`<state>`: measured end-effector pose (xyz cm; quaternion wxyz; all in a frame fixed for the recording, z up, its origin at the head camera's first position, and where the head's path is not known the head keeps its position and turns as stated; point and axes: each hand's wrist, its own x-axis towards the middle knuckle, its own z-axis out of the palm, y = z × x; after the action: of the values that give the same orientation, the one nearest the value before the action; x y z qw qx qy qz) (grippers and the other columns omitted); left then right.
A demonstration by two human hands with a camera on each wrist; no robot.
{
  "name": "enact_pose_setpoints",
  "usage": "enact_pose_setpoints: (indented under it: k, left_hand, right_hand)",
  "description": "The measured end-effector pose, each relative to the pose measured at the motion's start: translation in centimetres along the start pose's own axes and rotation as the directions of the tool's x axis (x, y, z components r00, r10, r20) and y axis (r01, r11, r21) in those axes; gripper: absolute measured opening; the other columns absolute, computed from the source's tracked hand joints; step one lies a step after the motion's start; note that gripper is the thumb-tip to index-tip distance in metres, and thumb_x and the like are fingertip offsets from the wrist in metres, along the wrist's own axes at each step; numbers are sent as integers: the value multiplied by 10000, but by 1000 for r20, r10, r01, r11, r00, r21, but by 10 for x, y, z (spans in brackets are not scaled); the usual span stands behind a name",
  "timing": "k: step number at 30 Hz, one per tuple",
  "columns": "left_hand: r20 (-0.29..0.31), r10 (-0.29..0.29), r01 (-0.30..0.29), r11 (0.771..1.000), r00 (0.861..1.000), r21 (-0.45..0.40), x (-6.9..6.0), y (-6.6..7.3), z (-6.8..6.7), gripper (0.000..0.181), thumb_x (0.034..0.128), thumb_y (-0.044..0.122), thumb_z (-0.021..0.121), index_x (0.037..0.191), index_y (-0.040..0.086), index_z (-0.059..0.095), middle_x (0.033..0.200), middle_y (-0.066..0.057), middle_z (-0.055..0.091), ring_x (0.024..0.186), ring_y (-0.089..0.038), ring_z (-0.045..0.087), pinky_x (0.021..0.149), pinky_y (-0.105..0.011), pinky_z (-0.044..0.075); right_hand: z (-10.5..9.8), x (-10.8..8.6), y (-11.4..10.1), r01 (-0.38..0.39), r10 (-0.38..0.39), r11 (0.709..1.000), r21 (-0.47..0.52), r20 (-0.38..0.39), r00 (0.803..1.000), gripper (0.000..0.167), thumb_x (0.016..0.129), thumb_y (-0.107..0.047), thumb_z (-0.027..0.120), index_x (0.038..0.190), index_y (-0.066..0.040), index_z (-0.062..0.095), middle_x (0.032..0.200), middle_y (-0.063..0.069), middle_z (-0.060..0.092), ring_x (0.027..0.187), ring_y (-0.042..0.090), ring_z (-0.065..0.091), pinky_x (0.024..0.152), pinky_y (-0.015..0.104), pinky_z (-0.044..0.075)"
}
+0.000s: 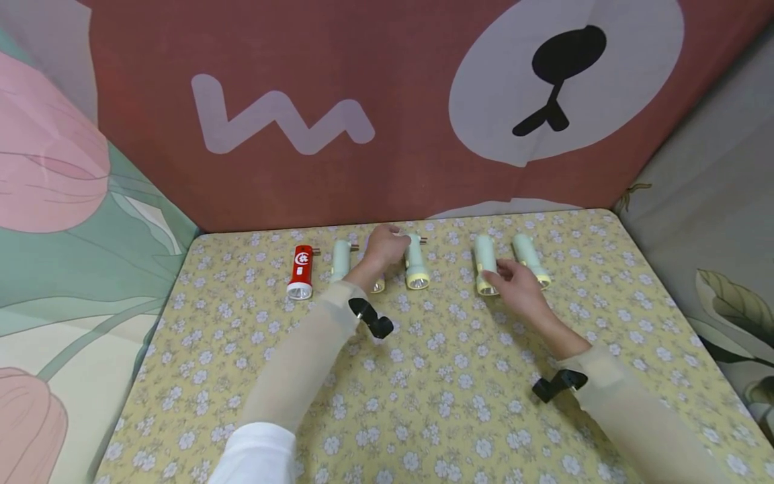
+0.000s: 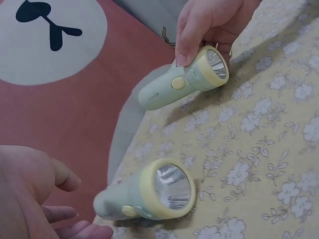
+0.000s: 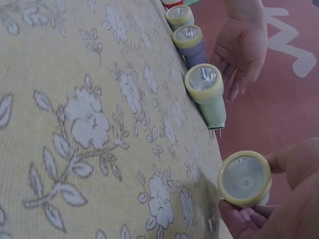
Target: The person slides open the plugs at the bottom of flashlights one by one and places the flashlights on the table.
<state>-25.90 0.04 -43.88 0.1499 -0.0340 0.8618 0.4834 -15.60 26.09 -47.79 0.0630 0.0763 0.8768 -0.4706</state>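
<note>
1. A red-brown backdrop (image 1: 411, 181) fills the top of the head view; below it, a floral-covered table (image 1: 423, 376) spreads across the lower frame.
2. The right hand (image 1: 521, 288), right of centre, grips the held flashlight (image 1: 484, 249) between thumb and fingers near its lens end. Handling it well probably means a light, even pinch, clear of the rightmost flashlight (image 1: 529, 254) close by.
3. The left hand (image 1: 387, 246), upper centre, has loose, extended fingers beside the pronged flashlight (image 1: 414, 259); I cannot tell whether they touch it. Aligning the hand with the barrel should steady any grasp.
4. Left of centre lie the red flashlight (image 1: 301, 265) and a pale green flashlight (image 1: 340, 259).
5. The right wrist view, near its top, reveals the purple flashlight (image 3: 193, 52), mostly hidden by the left arm in the head view.
6. Only the left wrist view, upper centre, clearly shows the held one's yellow button (image 2: 178, 82).
</note>
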Motion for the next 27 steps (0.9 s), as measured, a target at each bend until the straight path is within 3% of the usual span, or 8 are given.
enact_pose_setpoints:
  k: [6,15,21,27]
  left_hand:
    - [2,25,-25,999,1000,-28,-8,10,-7,487,1027,229,588,1461,23,510,1450,-162,529,1283,-333,536,1034,-466,482]
    - [68,92,-84,990,993,-117,-18,21,-13,473,1020,215,612,1444,26,520,1348,-156,579,1196,-307,581,966,-431,518]
    - [119,150,-128,976,981,-178,-24,25,-14,460,1023,180,618,1438,11,518,1313,-155,586,1187,-317,579,955,-442,534]
    - [183,213,-165,956,960,-244,-29,27,-16,463,1025,209,647,1442,52,521,1283,-131,605,1213,-332,597,934,-423,567]
  right_hand:
    - [0,-4,-4,50,-48,997,55,-49,998,649,1056,-351,570,1524,58,379,1401,275,521,1245,408,535,931,459,531]
    - [2,-10,-13,120,-108,988,93,-123,986,595,1035,-318,624,1505,3,451,1334,217,580,1165,321,541,799,216,505]
    - [6,-15,-16,176,-155,973,151,-145,977,571,1023,-279,652,1489,-1,475,1321,203,597,1119,246,545,782,152,502]
    - [10,-19,-19,231,-184,949,215,-215,959,572,998,-212,692,1486,-1,483,1340,189,591,1081,121,540,821,142,488]
